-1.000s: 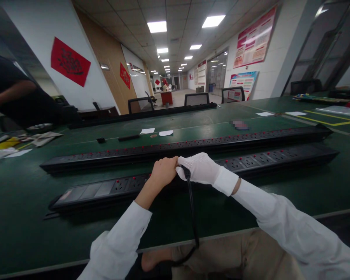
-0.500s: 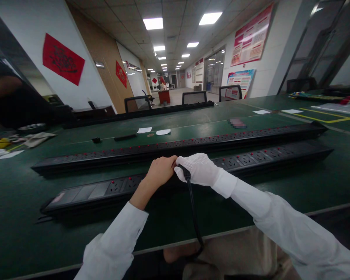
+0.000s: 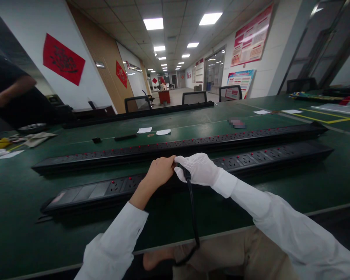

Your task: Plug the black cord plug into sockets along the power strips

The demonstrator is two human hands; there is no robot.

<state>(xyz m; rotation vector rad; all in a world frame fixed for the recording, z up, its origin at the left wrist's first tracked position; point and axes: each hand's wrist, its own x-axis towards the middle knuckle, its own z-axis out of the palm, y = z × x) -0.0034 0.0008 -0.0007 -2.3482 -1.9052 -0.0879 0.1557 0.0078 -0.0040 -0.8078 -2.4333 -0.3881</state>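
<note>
Two hands meet over the middle of the nearest power strip [image 3: 105, 190], which lies along the near edge of the desk [image 3: 17, 233]. The gloved right hand [image 3: 200, 169] is closed around the top end of a black cable [image 3: 194, 217], which drops over that near edge. The bare left hand [image 3: 160, 171] is curled shut, touching the glove; whether it grips the cable is hidden. A second power strip [image 3: 163, 149] lies just behind.

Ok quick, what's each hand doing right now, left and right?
Left hand: bare, curled shut on the near power strip; what it grips cannot be told.
Right hand: gloved, shut on the black cable.
</note>
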